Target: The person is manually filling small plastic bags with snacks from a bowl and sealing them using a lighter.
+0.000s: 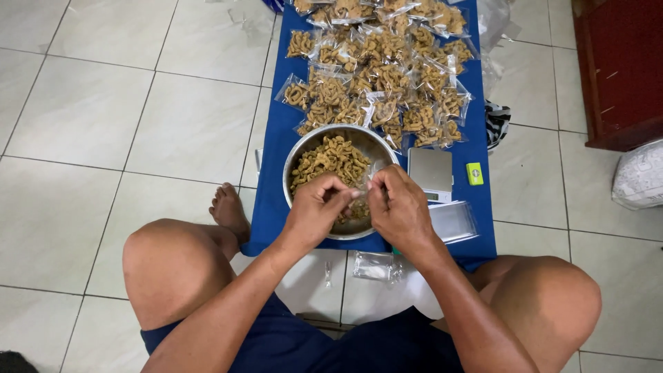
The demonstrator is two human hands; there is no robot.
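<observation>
I see one steel bowl (304, 148) of brown curled snacks on one blue cloth (273, 207) spread on the tiled floor. Over the bowl's near rim, my left hand (314, 211) and right hand (397, 207) meet, the fingers of both pinched on one small clear bag (364, 181), though the bag's outline is hard to make out. Beyond the bowl lie filled snack bags (380, 69), roughly two dozen, overlapping too much to count exactly. Just right of the bowl sit one small scale (429, 169), one green lighter (474, 173) and one stack of empty bags (454, 221).
</observation>
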